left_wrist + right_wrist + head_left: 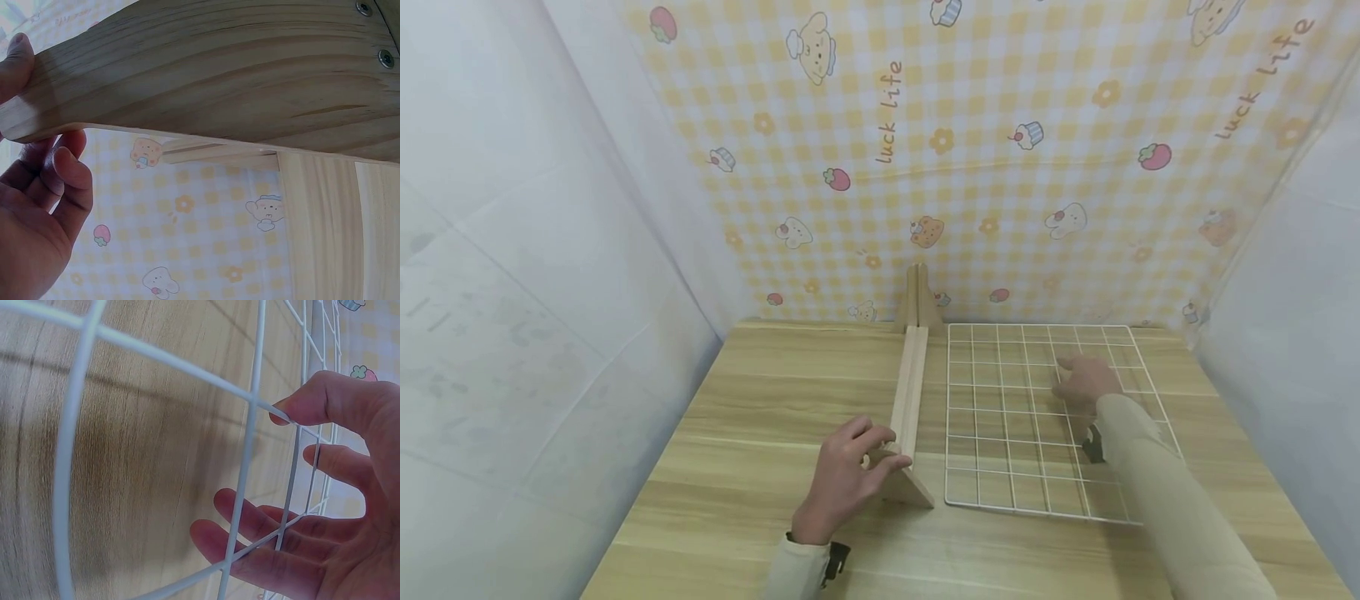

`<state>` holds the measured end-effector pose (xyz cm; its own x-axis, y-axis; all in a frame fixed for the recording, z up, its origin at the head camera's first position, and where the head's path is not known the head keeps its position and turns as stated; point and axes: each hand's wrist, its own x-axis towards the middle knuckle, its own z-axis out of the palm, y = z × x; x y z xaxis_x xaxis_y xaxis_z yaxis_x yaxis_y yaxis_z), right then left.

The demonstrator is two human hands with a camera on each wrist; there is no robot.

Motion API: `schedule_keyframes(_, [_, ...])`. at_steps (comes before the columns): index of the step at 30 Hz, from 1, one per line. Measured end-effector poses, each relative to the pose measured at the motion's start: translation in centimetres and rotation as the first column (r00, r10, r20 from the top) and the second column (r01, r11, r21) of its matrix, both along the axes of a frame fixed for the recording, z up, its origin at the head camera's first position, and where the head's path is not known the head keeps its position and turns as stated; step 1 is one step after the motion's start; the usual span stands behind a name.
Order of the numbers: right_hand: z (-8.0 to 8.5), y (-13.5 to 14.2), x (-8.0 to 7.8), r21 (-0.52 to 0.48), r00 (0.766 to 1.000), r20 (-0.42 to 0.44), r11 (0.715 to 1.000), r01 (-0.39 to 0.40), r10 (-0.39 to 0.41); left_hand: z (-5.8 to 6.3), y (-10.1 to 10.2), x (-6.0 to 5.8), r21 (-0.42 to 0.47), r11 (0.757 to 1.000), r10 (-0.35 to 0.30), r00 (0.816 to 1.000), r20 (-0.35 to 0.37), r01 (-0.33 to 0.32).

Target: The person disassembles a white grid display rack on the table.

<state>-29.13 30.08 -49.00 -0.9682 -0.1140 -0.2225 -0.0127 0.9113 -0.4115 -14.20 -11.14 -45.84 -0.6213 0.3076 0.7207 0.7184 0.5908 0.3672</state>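
My left hand (844, 477) pinches the upper tip of a triangular wooden end piece on a long pale wooden stand (904, 400). Close up in the left wrist view, that end piece (212, 81) has two metal screws at its far side, with thumb above and fingers below its narrow tip. To the right is a white wire grid panel (947, 410). At its right half, my right hand (1086, 385) holds the wires; in the right wrist view the thumb (312, 403) meets one wire and the fingers pass behind others.
Under everything is a wood-grain table (760, 417). The stand's other upright (917, 296) rises near the back, against a yellow checked cloth (955, 192) with cartoon prints. White sheets (550, 208) hang at both sides.
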Motion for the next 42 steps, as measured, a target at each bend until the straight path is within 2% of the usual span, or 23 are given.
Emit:
schedule_keyframes(12, [0.0, -0.7, -0.1, -0.025, 0.998, 0.058, 1.000, 0.008, -0.006, 0.0, 0.2, -0.1, -0.003, 1.000, 0.002, 1.000, 0.002, -0.002])
schedule_keyframes(24, [-0.6, -0.8, -0.6, -0.016, 0.998, 0.055, 1.000, 0.011, -0.010, 0.0, 0.3, -0.1, 0.002, 1.000, 0.005, 1.000, 0.016, -0.005])
schedule_keyframes(32, [-1.6, -0.9, -0.7, 0.030, 1.000, 0.006, 0.999, 0.016, -0.016, -0.1, 0.4, -0.1, 0.004, 1.000, 0.013, 1.000, 0.012, -0.013])
schedule_keyframes(38, [-1.4, -1.3, -0.2, 0.123, 0.994, -0.102, 0.992, -0.010, 0.023, -0.2, 0.4, -0.1, 0.015, 1.000, 0.008, 1.000, 0.004, -0.008])
schedule_keyframes(42, [-1.6, -1.2, 0.0, 0.117, 0.995, -0.104, 0.993, 0.021, -0.009, -0.2, 0.4, -0.2, 0.015, 1.000, 0.007, 1.000, 0.016, -0.008])
